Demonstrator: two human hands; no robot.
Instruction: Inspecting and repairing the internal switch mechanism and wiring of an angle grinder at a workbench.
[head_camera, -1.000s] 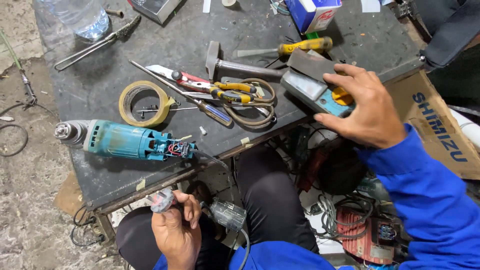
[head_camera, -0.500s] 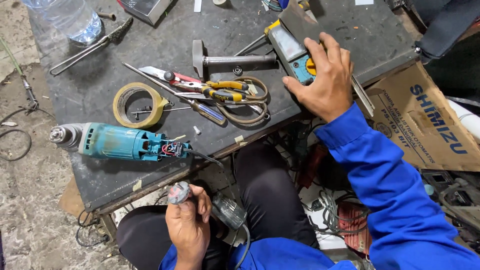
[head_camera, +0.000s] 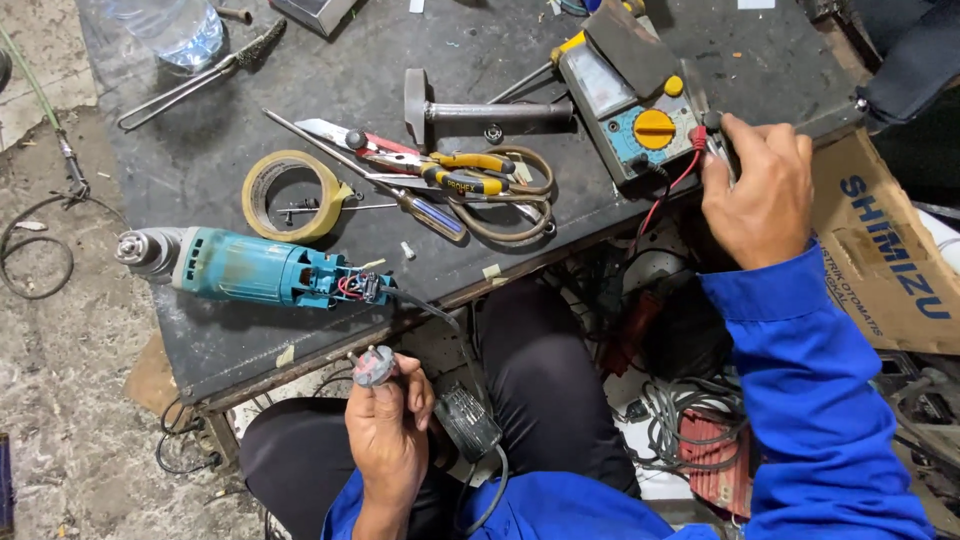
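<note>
A: Status of the hands?

B: Left hand (head_camera: 385, 425) is closed on a grey plug (head_camera: 374, 366), held below the table (head_camera: 200, 330) edge, just in front of the grinder (head_camera: 255, 270). Right hand (head_camera: 760, 190) pinches the probes (head_camera: 712, 135) at the right side of the meter (head_camera: 635, 105), well right of the grinder.

A: Progress?

B: As judged: the grinder's rear is open, wiring exposed; probes are in hand, not yet on the plug. Testing remains.

A: Count?

B: One grinder, one meter, one plug, one tape roll (head_camera: 292, 195) behind the grinder, one hammer (head_camera: 480, 108).
</note>
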